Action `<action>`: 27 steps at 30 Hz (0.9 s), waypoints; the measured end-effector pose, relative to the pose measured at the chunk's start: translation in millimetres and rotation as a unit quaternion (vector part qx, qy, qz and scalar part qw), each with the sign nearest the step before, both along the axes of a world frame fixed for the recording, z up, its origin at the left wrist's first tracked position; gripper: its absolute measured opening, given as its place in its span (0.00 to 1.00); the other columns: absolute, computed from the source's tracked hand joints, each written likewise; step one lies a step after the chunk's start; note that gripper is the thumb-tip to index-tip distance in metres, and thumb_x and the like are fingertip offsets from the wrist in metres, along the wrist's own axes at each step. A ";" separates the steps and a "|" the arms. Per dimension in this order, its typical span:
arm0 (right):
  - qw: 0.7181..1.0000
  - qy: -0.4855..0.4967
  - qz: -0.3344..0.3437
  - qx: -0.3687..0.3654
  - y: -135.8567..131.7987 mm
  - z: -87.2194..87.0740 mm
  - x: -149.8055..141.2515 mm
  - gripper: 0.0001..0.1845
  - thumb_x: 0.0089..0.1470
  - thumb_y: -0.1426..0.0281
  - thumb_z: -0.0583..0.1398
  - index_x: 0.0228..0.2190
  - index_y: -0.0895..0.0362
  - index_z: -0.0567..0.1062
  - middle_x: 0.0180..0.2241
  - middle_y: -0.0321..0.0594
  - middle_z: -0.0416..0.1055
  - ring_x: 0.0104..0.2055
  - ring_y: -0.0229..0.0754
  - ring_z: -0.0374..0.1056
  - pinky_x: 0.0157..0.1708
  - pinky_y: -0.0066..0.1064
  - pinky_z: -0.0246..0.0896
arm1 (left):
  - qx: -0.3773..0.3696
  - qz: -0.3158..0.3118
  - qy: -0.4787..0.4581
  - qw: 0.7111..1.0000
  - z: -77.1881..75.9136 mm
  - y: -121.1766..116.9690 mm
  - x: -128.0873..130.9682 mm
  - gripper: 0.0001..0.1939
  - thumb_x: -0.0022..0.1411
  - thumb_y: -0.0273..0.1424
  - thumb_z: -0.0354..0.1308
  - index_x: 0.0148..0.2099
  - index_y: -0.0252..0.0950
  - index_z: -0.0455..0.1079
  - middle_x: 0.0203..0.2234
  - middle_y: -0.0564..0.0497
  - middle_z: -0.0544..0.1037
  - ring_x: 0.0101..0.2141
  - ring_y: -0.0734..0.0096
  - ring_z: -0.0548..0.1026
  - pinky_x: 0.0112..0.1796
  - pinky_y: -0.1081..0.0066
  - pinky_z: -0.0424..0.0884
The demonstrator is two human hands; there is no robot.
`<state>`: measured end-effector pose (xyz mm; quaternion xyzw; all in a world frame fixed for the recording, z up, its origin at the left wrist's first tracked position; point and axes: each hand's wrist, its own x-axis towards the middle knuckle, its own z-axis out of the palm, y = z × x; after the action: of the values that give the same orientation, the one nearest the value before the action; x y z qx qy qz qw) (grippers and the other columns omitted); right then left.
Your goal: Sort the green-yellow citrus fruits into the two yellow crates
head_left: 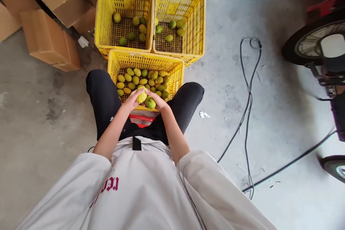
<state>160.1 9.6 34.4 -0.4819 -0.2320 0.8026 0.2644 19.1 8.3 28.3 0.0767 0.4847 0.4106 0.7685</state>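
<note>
Both hands meet over the near edge of a yellow plastic crate (181,75) between my knees. My left hand (132,100) is closed around a yellow lemon (141,96). A greener lemon (150,102) sits in my right hand (159,102), whose thumb reaches toward the yellow one. The two fruits are close together; the undersides of the hands are hidden. Below them, many yellow and green lemons (128,78) lie on the floor of the near crate.
Behind stand two more yellow crates, left (104,14) and right (202,18), each with several greenish lemons. Cardboard boxes (48,39) crowd the far left. On the right, a black cable (249,97) crosses the concrete floor toward a wheeled vehicle (309,45).
</note>
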 end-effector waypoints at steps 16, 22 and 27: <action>0.995 -0.018 -0.046 0.092 -2.6 17.9 14.4 0.21 0.63 0.54 0.51 0.48 0.53 0.73 0.42 0.44 0.77 0.47 0.48 0.75 0.44 0.39 0.76 | -0.033 0.140 -0.037 0.989 38.4 -21.7 -37.4 0.17 0.68 0.43 0.57 0.43 0.33 0.74 0.35 0.43 0.82 0.42 0.58 0.83 0.45 0.60 0.81; 0.981 0.074 -0.173 0.046 -4.5 7.8 11.1 0.12 0.59 0.56 0.58 0.38 0.51 0.69 0.38 0.39 0.76 0.42 0.43 0.75 0.41 0.35 0.77 | -0.003 0.182 -0.063 0.981 39.5 -23.2 -31.3 0.12 0.69 0.33 0.53 0.49 0.34 0.73 0.39 0.44 0.82 0.49 0.56 0.82 0.53 0.55 0.79; 0.982 0.086 -0.156 0.070 -5.3 7.4 12.0 0.10 0.55 0.63 0.61 0.40 0.51 0.70 0.41 0.37 0.77 0.36 0.37 0.73 0.33 0.26 0.72 | -0.024 0.184 -0.041 0.982 29.0 -20.4 -28.2 0.12 0.67 0.33 0.61 0.51 0.38 0.74 0.36 0.50 0.81 0.37 0.68 0.81 0.46 0.66 0.81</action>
<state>172.1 4.3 41.8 -0.4219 -0.1860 0.7719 0.4378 -9.1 -12.1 57.3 -0.0493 0.4687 0.5361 0.7003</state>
